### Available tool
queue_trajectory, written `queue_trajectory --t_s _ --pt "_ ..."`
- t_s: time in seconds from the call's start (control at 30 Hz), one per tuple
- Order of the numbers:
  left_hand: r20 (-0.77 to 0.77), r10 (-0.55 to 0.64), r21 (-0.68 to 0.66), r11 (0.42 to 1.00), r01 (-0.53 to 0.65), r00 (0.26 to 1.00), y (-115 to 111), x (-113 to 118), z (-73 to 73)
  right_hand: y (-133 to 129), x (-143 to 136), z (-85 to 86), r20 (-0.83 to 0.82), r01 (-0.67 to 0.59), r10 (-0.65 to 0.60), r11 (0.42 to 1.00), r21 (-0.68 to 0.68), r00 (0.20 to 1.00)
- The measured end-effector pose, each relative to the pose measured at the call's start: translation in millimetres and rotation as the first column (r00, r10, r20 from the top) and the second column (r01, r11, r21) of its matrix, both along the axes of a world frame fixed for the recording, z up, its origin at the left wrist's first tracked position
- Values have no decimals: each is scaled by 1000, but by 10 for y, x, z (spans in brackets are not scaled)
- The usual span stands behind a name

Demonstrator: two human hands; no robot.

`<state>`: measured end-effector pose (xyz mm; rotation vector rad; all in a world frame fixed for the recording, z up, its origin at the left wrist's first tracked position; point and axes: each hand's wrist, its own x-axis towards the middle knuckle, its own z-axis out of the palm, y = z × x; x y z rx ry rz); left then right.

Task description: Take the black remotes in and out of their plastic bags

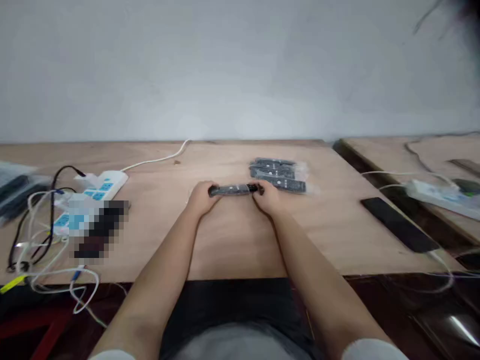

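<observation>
A dark remote control (pixel 233 190) in what looks like a clear sleeve lies crosswise between my two hands, above the middle of the table. My left hand (pixel 203 196) is closed round its left end. Around the right end are the fingers of my right hand (pixel 267 196), also closed. Just behind my right hand, several more remote controls (pixel 277 172) in clear plastic sleeves lie side by side on the wood. Blur hides the fine detail of the buttons.
On the left stand white power strips (pixel 108 186) with tangled cables and a pixelated dark device (pixel 103 230). Plastic-wrapped dark items (pixel 18 192) lie at the far left. A black phone (pixel 399 225) with a cable is on the right, beside a gap (pixel 397 185) before another table (pixel 431 150).
</observation>
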<state>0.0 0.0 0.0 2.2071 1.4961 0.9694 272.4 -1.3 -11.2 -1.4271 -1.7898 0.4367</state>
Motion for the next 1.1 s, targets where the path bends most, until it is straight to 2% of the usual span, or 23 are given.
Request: queue_trajectory --t_s 0.27,0.43,0.6,0.73,0.97,1.1 --pt "-15 13 -9 1000 -13 1000 -10 13 3 76 35 -68 -22 110 -109 994 18 994" --pt "-3 22 -16 1000 -22 1000 -19 19 19 57 21 -40 -15 106 -106 994 -9 994" --pt "-2 25 -16 1000 -26 1000 -10 13 11 25 12 -12 8 43 -43 999 15 999" --pt "15 45 -25 999 -45 999 -15 -4 41 19 14 -3 42 66 -66 998 13 997" --pt "14 179 -65 982 -178 984 -4 -144 80 42 57 -26 48 113 -113 994 13 992" --pt "-50 286 -41 957 -288 957 17 -221 73 47 74 -33 47 135 -135 991 -2 990"
